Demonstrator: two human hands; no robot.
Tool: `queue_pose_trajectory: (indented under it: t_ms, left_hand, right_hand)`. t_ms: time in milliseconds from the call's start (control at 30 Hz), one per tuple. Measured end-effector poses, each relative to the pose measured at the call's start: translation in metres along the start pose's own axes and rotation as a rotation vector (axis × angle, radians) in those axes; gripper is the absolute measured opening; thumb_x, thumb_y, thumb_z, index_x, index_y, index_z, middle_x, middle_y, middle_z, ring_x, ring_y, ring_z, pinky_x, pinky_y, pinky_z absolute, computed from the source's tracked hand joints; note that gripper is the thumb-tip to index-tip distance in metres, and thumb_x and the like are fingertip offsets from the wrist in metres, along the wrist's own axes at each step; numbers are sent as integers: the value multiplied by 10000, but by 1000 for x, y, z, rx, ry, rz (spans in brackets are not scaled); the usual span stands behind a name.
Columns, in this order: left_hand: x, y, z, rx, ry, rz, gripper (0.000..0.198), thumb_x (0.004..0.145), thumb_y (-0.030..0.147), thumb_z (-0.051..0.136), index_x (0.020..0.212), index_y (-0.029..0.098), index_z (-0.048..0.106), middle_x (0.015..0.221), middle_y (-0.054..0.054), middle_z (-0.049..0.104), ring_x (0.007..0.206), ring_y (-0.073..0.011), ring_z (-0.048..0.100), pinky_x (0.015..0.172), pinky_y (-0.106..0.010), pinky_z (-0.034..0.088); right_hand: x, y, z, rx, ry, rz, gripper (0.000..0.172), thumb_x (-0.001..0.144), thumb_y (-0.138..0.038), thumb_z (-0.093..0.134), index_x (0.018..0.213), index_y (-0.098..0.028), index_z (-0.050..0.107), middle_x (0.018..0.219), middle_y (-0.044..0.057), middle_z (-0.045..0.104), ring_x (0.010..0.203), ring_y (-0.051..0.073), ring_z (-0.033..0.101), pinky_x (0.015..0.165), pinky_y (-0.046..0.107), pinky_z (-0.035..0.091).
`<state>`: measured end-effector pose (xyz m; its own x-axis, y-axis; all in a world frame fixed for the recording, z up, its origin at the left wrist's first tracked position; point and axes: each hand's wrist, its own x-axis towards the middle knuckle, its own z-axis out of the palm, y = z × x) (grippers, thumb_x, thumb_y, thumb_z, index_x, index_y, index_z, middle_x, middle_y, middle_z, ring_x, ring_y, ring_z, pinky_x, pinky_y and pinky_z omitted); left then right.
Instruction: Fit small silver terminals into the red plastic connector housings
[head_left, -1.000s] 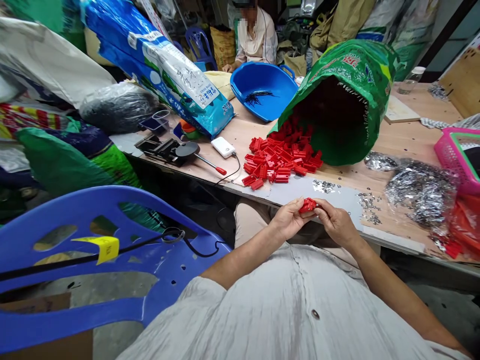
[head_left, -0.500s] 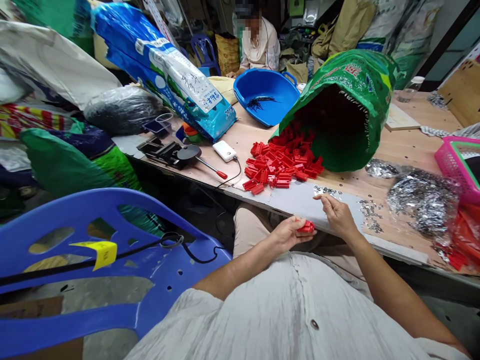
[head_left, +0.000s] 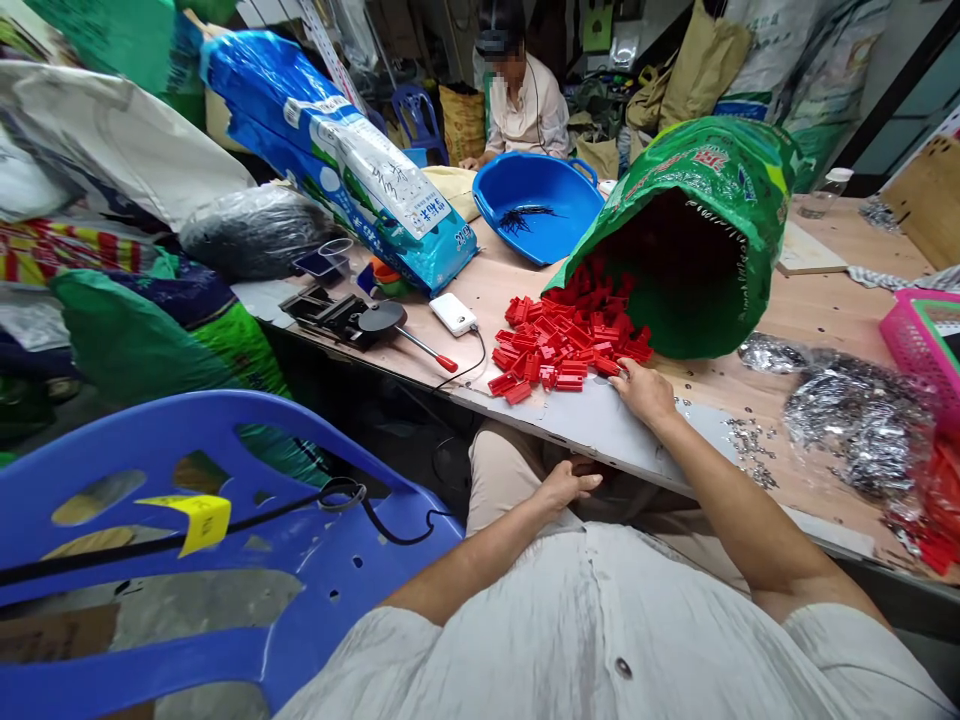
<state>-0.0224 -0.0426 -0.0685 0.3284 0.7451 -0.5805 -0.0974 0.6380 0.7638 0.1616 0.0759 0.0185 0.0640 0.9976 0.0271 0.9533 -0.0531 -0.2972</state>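
Note:
A heap of small red plastic parts (head_left: 555, 340) spills from the mouth of a green woven sack (head_left: 697, 290) lying on the table. At the heap's right front edge, the fingertips of my right hand (head_left: 646, 392) are closed on one red part. My left hand (head_left: 571, 484) hangs low over my lap, below the table edge, fingers loosely stretched, with nothing visible in them. Small metal pieces (head_left: 750, 445) lie scattered to the right of my right hand, partly on a grey sheet (head_left: 592, 418) along the table's front.
Left of the heap are a white device (head_left: 453, 314) with a cable and a black hand-lever tool (head_left: 337, 318). Behind stand a blue basin (head_left: 517, 235) and a blue bag (head_left: 360, 160). Plastic-wrapped metal pieces (head_left: 862, 430) and a pink basket (head_left: 919, 345) lie right. A person sits opposite.
The red part that was in my left hand is out of sight, and that hand has lowered slightly. My right hand has moved left and forward from the metal pieces to the red heap.

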Motion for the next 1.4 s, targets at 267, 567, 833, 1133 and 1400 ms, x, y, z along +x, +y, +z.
queue_pose_trajectory:
  t_ms: [267, 567, 833, 1133, 1400]
  left_hand:
    - [-20, 17, 8, 108, -185, 32, 508, 570, 394, 856, 973, 146, 673, 943, -69, 692, 812, -160, 655, 728, -267, 449]
    - [-26, 77, 26, 319, -212, 455, 396, 751, 365, 730, 1085, 165, 657, 1020, -79, 691, 837, -154, 652, 747, -260, 475]
    - [18, 129, 17, 1287, 399, 871, 535, 798, 183, 660, 1320, 195, 546, 1278, -131, 587, 1178, -293, 508, 1025, -439, 396]
    - [47, 123, 26, 1637, 472, 902, 393, 871, 289, 574, 1264, 297, 571, 1225, -111, 617, 1298, -342, 395, 976, -498, 333]
    - [50, 126, 27, 1543, 478, 1003, 257, 868, 231, 560, 1111, 212, 639, 1009, -110, 715, 1233, -333, 481, 994, -503, 316]
  right_hand:
    - [-7, 12, -3, 28, 68, 21, 348, 918, -429, 497, 1181, -273, 662, 945, 79, 744, 855, 243, 668, 713, 320, 443]
    - [-29, 31, -10, 154, 74, 30, 324, 920, -430, 479, 1141, -290, 670, 851, 28, 739, 832, 208, 647, 694, 290, 418]
    - [-42, 104, -26, 182, 163, 212, 290, 881, -375, 497, 1023, -252, 717, 900, 45, 742, 779, 202, 635, 659, 284, 417]
    - [-66, 195, -59, -46, 81, 310, 220, 822, -350, 551, 851, -236, 738, 849, 61, 742, 741, 222, 623, 617, 305, 384]
    - [-69, 194, -48, 14, 48, 205, 182, 817, -313, 563, 894, -252, 716, 909, 33, 749, 806, 209, 643, 646, 286, 390]
